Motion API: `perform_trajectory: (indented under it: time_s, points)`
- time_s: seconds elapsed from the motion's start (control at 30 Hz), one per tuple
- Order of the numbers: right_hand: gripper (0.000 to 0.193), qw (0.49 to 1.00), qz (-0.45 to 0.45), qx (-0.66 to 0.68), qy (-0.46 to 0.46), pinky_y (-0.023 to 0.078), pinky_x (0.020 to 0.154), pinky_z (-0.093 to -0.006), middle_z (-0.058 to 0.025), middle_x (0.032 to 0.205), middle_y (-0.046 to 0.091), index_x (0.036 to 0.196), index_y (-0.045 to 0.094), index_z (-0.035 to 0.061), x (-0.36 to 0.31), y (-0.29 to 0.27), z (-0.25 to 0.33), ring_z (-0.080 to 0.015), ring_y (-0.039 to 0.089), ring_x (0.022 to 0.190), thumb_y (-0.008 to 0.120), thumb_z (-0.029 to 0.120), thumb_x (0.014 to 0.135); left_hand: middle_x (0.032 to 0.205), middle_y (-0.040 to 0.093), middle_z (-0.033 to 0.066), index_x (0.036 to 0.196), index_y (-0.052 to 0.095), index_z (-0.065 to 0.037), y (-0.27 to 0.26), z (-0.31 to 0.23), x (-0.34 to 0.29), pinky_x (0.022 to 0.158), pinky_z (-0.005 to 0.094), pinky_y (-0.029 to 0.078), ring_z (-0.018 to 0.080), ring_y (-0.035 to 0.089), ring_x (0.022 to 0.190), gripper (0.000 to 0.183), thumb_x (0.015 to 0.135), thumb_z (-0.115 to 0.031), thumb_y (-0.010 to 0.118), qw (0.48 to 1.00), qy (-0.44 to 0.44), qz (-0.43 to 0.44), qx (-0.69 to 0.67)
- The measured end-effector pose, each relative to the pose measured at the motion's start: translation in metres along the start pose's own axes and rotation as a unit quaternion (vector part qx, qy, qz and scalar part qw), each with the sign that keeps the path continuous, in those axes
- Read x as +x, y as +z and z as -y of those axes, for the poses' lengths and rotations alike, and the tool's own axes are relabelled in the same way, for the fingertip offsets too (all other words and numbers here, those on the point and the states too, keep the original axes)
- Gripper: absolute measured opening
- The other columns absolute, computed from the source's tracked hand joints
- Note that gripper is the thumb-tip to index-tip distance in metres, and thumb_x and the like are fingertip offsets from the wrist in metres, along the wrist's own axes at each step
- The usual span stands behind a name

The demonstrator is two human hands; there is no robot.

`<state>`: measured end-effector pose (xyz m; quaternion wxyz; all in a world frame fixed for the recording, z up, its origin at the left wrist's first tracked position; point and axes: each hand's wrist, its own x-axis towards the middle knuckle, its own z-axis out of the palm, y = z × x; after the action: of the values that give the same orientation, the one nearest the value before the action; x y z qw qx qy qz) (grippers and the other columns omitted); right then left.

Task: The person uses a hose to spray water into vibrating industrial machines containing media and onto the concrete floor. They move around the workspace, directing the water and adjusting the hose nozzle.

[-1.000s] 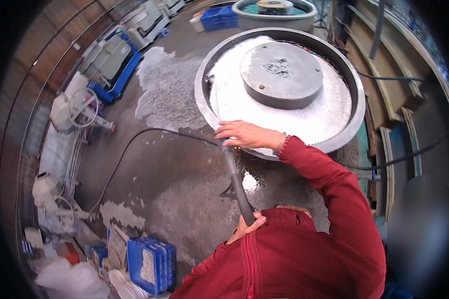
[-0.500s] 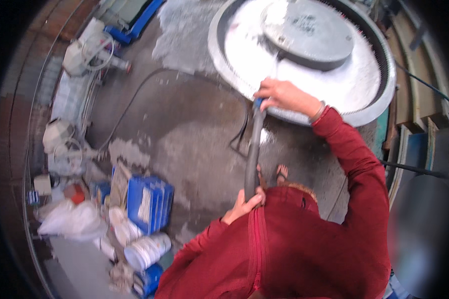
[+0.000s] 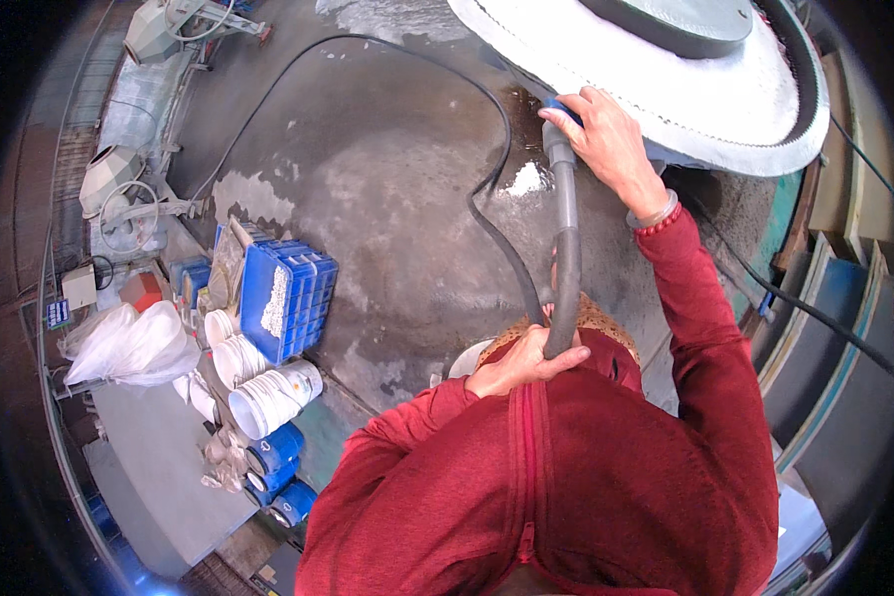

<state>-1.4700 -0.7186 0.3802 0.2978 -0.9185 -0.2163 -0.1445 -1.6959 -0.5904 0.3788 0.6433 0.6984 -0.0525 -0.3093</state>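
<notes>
A grey hose (image 3: pixel 567 214) runs up in front of my body and ends in a stiff grey section with a blue valve handle (image 3: pixel 563 109). My right hand (image 3: pixel 614 141) is closed at that valve, with the thumb along its near side. Lower down, by my waist, my left hand (image 3: pixel 528 362) wraps round the hose. Just beyond the valve stands a large round metal tub (image 3: pixel 755 149) with a white layer inside and a grey round disc (image 3: pixel 710 22) in its middle. The nozzle's outlet is hidden behind my right hand.
A black cable (image 3: pixel 502 104) curves over the wet floor. To the left stand a blue crate (image 3: pixel 303 298), white buckets (image 3: pixel 273 399), several blue containers (image 3: pixel 275 449), plastic bags (image 3: pixel 149 343) and two grey barrel-shaped machines (image 3: pixel 109 179). Boards (image 3: pixel 829 328) lean at the right.
The view has shifted, so the tub now sits higher in it. The hose end has come back from over the tub to its near rim. Both hands keep hold of the hose.
</notes>
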Motion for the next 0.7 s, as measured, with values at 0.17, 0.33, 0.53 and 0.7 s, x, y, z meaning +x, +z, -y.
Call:
perform_trajectory:
  time_s: [0.17,0.33,0.53,0.7]
  points:
    - [0.032,0.983,-0.073,0.143,0.092,0.041,0.072,-0.0358,-0.0134,0.082,0.053,0.091,0.059,0.0013,-0.073,-0.028,0.03,-0.0291,0.051,0.082,0.056,0.031,0.08,0.064,0.057,0.0138,0.073,0.059,-0.002,0.052,0.039,-0.043,0.058,0.0354,0.043,0.026,0.057,0.06,0.038,0.079,-0.04,0.059,0.999,0.015,0.034,0.018]
    - [0.028,0.981,-0.032,0.112,0.155,0.036,0.077,-0.0374,-0.0138,0.088,0.044,0.094,0.055,0.0026,-0.172,-0.048,0.085,-0.0279,0.043,0.086,0.055,0.027,0.08,0.06,0.058,0.0095,0.069,0.059,-0.001,0.084,0.091,-0.137,0.052,0.0319,0.042,0.0163,0.055,0.054,0.025,0.072,-0.024,0.068,0.976,0.014,-0.203,0.072]
    - [0.034,0.976,-0.082,0.199,0.021,0.033,0.077,-0.0405,-0.0167,0.094,0.039,0.088,0.049,-0.0007,-0.185,-0.034,0.174,-0.0297,0.037,0.087,0.056,0.031,0.079,0.05,0.05,0.0003,0.063,0.057,0.0,0.082,0.121,-0.202,0.045,0.0254,0.036,0.0084,0.047,0.046,0.017,0.074,-0.01,0.063,0.927,-0.065,-0.368,0.028]
    - [0.033,0.969,-0.13,0.191,0.093,0.032,0.077,-0.0416,-0.016,0.091,0.039,0.085,0.049,0.0,-0.215,-0.076,0.122,-0.0302,0.036,0.088,0.054,0.032,0.08,0.048,0.047,-0.001,0.059,0.054,0.0,0.152,0.111,-0.168,0.044,0.0262,0.033,0.0066,0.041,0.045,0.024,0.074,-0.014,0.066,0.938,0.044,-0.335,0.08]
